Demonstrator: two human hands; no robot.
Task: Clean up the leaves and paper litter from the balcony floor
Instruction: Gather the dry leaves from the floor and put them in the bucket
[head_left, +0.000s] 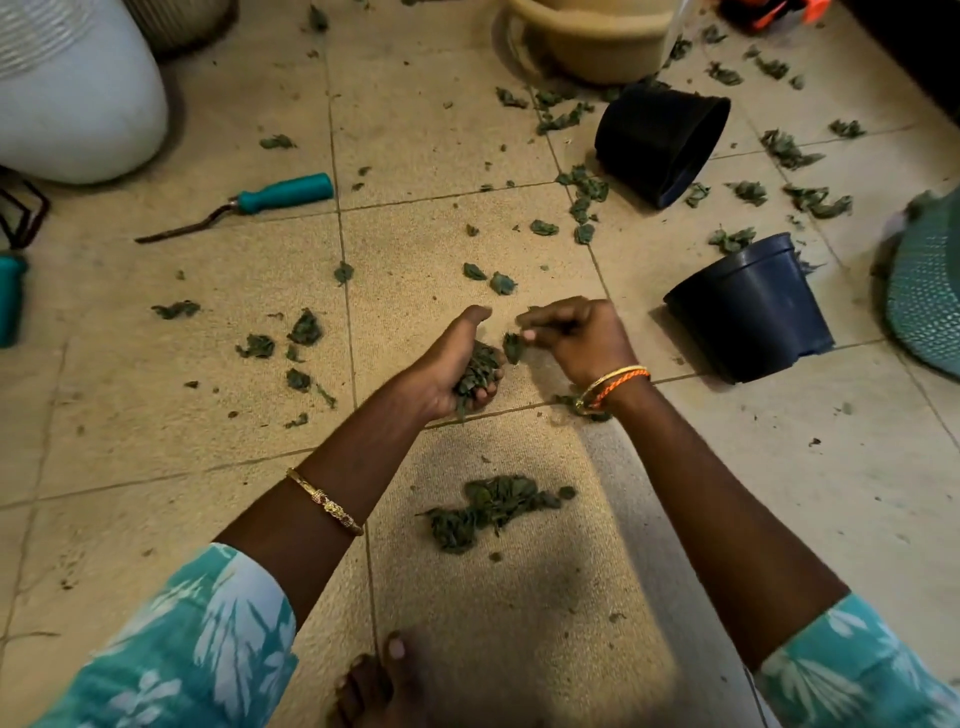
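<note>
A bunch of leaves is held in the cupped left hand, the fingers curled up around it. A single leaf is pinched at the fingertips of the right hand and is held just beside the bunch, apparently to be added to it. Nearer the person than the hands, a gathered pile lies on the tiled floor. Beyond the hands, many loose leaves are scattered around the tipped black pot and, to the right, the dark blue pot. No paper litter can be made out for certain. The leaves are judged to be very light, limp and crumpled, easily dropped or blown; they are best pinched singly by an edge, or scooped together in a cupped palm.
</note>
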